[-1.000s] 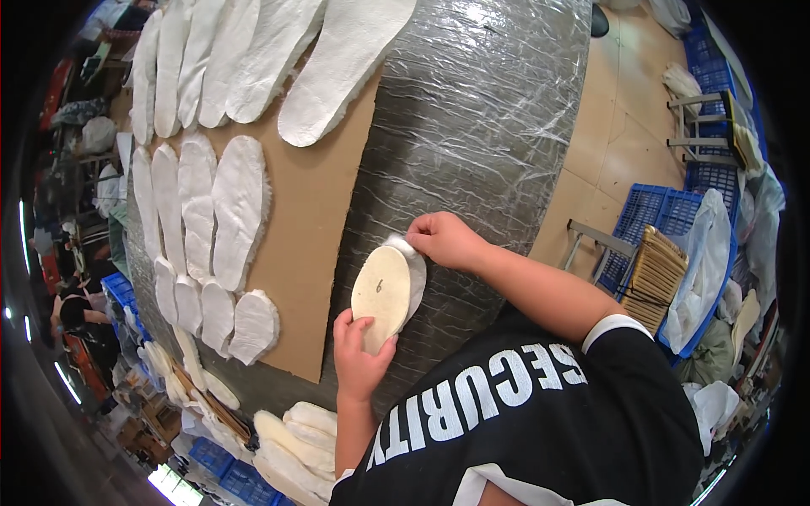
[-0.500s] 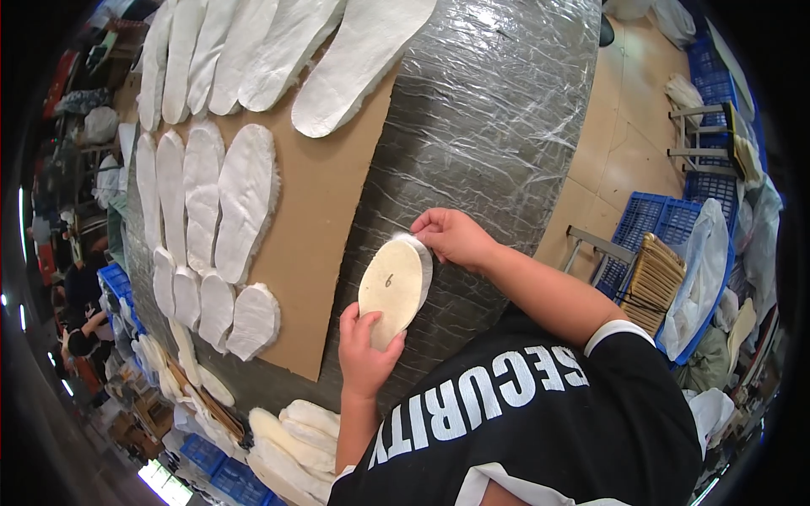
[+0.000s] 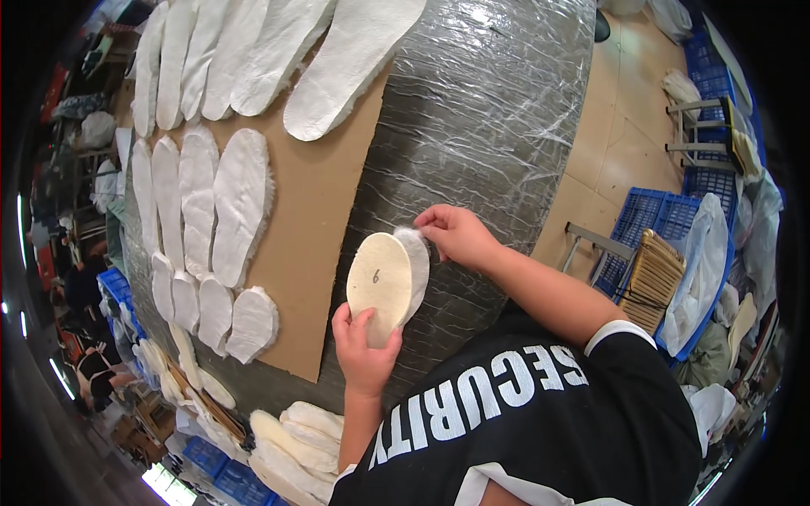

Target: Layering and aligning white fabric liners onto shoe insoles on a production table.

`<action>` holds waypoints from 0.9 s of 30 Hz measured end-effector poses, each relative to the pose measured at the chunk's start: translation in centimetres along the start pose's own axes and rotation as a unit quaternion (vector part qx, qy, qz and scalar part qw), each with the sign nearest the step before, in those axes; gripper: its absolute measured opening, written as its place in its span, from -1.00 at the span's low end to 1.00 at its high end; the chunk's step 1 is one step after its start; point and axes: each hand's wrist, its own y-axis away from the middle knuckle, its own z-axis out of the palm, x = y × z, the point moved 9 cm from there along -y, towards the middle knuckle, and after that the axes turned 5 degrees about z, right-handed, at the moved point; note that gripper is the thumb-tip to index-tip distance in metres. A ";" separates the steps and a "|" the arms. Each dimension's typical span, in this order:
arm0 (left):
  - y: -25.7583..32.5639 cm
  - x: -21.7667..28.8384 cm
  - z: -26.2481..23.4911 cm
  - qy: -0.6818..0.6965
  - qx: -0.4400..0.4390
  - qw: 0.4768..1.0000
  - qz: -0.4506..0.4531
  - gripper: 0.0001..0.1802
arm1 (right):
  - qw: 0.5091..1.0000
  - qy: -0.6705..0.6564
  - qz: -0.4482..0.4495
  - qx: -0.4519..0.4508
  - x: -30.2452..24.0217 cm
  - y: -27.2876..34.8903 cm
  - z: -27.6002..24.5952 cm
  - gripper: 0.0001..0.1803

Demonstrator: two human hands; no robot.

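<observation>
My left hand (image 3: pixel 365 350) grips the lower end of a cream insole (image 3: pixel 377 274) with a handwritten mark on it. Behind it shows a white fleecy insole piece (image 3: pixel 417 266), offset to the right and partly hidden. At its fluffy top end, my right hand (image 3: pixel 458 236) pinches the edge between thumb and fingers. Both pieces are above the dark table (image 3: pixel 472 110), which is covered in clear wrinkled plastic. To the left, white fleece insoles (image 3: pixel 242 202) of several sizes lie in rows on a brown cardboard sheet (image 3: pixel 316 223).
A pile of cream insoles (image 3: pixel 287 451) sits beyond the table's near left edge. Right of the table are blue crates (image 3: pixel 650 211), a stool with a woven seat (image 3: pixel 654 282) and plastic bags (image 3: pixel 700 261). Another person (image 3: pixel 97 371) is far off at the left.
The cream insole has shifted left with my left hand, spreading away from the fleecy piece so more of that piece shows. My right hand keeps its pinch, slightly higher.
</observation>
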 end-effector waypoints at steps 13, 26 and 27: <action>-1.1 -0.3 1.6 -0.023 -0.073 0.997 0.002 -0.46 | 0.738 0.510 -0.402 0.182 -3.6 6.9 0.2 -0.62; -1.8 0.2 1.6 -0.029 -0.100 0.994 -0.013 -0.47 | 0.734 0.541 -0.376 0.167 -3.4 6.4 0.3 -0.61; -1.8 0.2 1.6 -0.029 -0.101 0.994 -0.012 -0.47 | 0.734 0.541 -0.376 0.167 -3.3 6.4 0.3 -0.61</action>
